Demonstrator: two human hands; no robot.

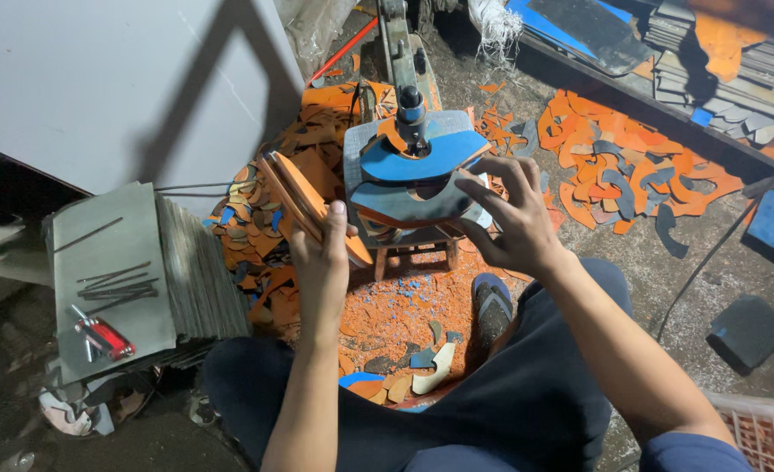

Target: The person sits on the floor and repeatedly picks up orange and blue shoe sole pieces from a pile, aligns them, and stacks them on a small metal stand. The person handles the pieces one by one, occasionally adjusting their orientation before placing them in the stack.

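Left hand (319,253) gripping flat orange foam soles (304,197); right hand (511,218) clasping blue sole-shaped stack (422,179) on press.

We counted two hands (321,262) (513,218), one blue sole piece (422,162) on the machine (404,79), one red-handled tool (103,336), and one sandal (492,310).

Only one view is given, taken from the person's head. The floor is looked down on from above, close to the hands. The knees are seen at the near edge, and a small machine (411,166) is seen straight ahead.
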